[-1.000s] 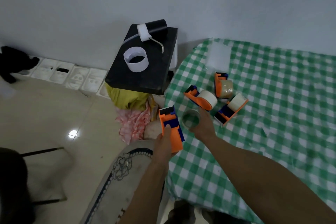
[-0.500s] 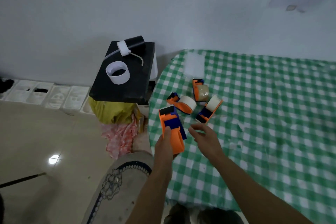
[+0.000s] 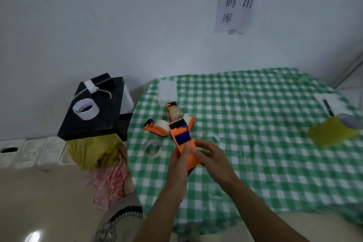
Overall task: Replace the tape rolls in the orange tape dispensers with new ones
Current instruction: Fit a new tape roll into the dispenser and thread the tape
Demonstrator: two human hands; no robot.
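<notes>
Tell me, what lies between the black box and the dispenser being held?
In the head view, a clear tape ring lies flat on the checked cloth, with another roll-loaded orange dispenser just behind it.

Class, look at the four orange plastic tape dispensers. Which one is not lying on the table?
The orange-and-blue dispenser held up between the left hand and right hand; the other three dispensers lie on the green checked tablecloth behind it.

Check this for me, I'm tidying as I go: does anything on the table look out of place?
A clear tape roll lies loose on the checked cloth by the table's left edge, outside any dispenser. Behind it three orange dispensers lie tumbled close together. Nothing looks spilled or broken.
</notes>
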